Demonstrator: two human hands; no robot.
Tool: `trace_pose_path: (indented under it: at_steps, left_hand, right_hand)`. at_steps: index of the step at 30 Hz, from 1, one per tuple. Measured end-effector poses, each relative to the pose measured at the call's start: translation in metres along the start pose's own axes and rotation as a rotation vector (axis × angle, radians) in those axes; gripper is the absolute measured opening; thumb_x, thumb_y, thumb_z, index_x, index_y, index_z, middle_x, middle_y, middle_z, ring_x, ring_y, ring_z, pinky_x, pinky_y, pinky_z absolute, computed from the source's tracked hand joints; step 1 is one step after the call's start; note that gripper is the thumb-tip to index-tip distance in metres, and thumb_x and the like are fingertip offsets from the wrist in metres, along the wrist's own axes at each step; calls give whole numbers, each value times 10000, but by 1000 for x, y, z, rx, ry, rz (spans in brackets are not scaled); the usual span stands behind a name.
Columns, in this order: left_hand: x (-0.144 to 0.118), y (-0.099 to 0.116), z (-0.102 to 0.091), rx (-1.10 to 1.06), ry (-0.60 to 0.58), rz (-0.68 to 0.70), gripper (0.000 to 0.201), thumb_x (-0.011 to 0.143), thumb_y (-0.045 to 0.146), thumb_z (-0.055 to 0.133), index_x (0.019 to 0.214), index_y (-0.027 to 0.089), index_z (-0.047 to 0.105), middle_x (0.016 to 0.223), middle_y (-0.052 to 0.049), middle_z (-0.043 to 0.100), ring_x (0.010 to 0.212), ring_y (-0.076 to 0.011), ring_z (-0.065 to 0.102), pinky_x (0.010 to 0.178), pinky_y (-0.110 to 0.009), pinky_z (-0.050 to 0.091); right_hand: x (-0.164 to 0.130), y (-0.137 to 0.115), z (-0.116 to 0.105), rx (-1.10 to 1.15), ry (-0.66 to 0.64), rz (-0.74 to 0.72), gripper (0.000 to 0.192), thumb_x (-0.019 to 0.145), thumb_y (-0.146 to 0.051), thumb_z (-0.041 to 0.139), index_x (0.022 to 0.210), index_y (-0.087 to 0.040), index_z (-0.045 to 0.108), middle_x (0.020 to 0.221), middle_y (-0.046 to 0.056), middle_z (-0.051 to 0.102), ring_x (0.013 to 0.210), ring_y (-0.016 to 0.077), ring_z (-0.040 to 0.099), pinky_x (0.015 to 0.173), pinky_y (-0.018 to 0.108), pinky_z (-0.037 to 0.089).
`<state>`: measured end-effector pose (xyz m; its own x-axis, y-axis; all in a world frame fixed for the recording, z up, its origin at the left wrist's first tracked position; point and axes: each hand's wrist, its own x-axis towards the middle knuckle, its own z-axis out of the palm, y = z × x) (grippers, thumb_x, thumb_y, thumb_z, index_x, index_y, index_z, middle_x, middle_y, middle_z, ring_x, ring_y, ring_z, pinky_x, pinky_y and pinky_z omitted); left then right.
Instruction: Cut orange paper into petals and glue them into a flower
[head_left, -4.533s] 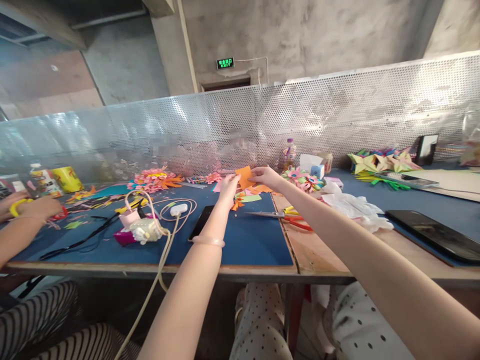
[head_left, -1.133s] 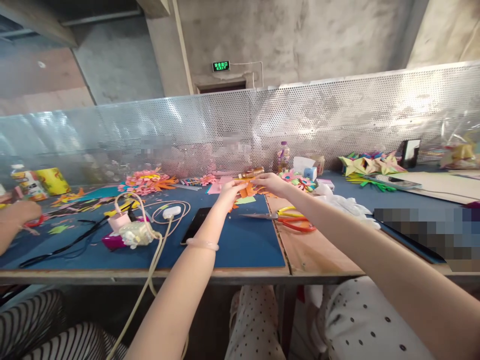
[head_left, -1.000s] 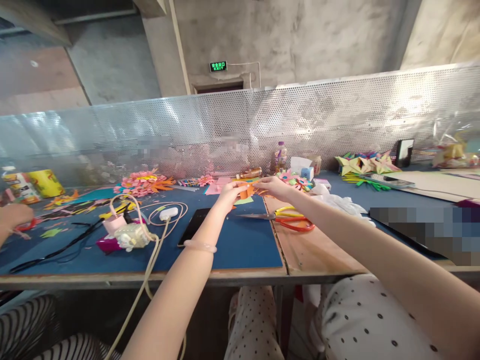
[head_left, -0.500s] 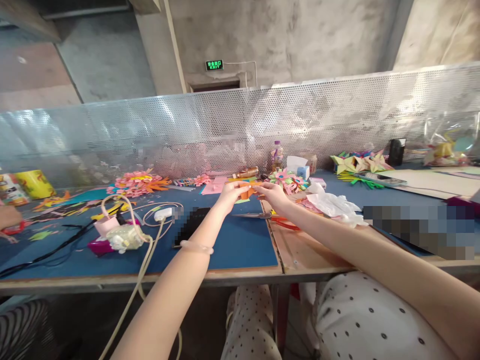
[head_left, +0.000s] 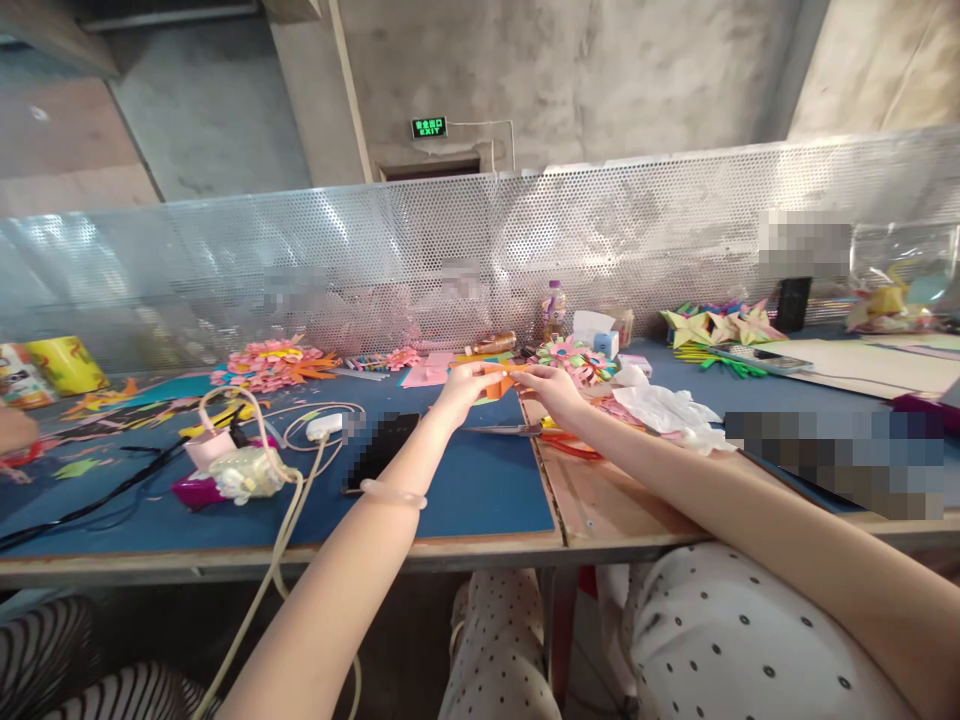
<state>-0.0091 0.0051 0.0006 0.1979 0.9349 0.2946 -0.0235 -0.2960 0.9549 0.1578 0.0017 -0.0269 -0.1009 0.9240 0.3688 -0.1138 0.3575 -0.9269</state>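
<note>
Both my hands are stretched out over the far part of the blue table mat (head_left: 480,505). My left hand (head_left: 471,388) pinches an orange piece of paper (head_left: 495,384) from its left side. From the other side, the fingers of my right hand (head_left: 553,388) close on the same orange paper. Its exact folds are too small to make out. Just below my hands lie scissors (head_left: 517,430), blades pointing left and orange handles partly behind my right forearm. Pink paper sheets (head_left: 429,370) lie beyond my left hand, and a paper flower bunch (head_left: 574,358) sits past my right hand.
A black phone (head_left: 384,450) lies by my left forearm, near a power strip with cables (head_left: 244,470). White crumpled tissue (head_left: 667,412) is on the right. A drink bottle (head_left: 555,310) stands at the back. Another person's hand (head_left: 16,432) shows at the far left.
My hands stay nearly in place on the orange paper. At lower left, more of another person's striped clothing has come into view.
</note>
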Motion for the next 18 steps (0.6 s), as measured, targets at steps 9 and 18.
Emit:
trace_pose_path:
  at_steps: [9, 18]
  left_hand:
    - [-1, 3, 2, 26, 8, -7, 232, 654, 251, 745, 853, 137, 708, 870, -80, 722, 780, -175, 648, 753, -329, 499]
    - [2, -2, 0, 32, -2, 5, 244, 664, 269, 740, 874, 148, 715, 894, -79, 722, 792, -175, 652, 752, -323, 500]
  right_hand:
    - [-3, -4, -1, 24, 3, 16, 307, 676, -430, 735, 801, -150, 715, 840, 80, 692, 773, 155, 636, 697, 255, 498]
    - [-3, -4, -1, 19, -8, 15, 311, 681, -435, 730, 812, -154, 716, 854, 83, 699, 784, 159, 642, 702, 257, 497]
